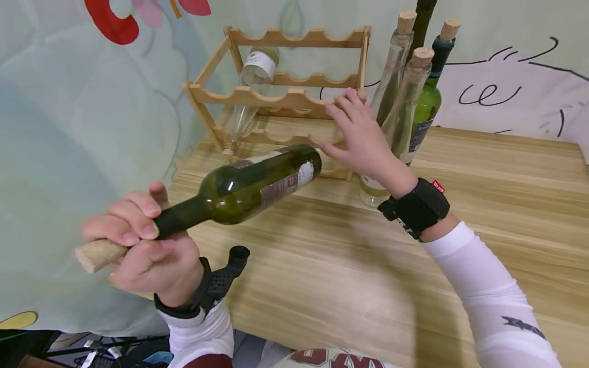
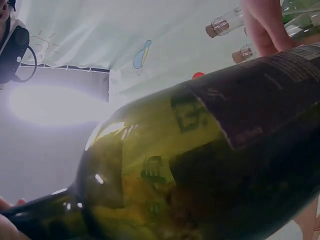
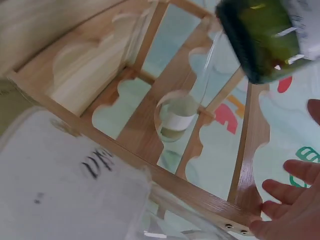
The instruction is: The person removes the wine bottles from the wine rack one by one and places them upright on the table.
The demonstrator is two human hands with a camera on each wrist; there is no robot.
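A dark green wine bottle is held tilted above the table, its base toward the wooden wine rack. My left hand grips it by the neck, with a long cork sticking out past the fingers. Its brown-and-white label shows along the side, and the bottle's body fills much of the left wrist view. My right hand is spread at the rack's right front end; in the right wrist view its fingertips lie against the rail. A clear corked bottle lies neck-down in the rack's left part.
Several corked bottles stand right of the rack, beside my right hand, including a clear bottle and a green bottle. The wooden table extends forward and right. A patterned cloth backdrop hangs at the left and behind.
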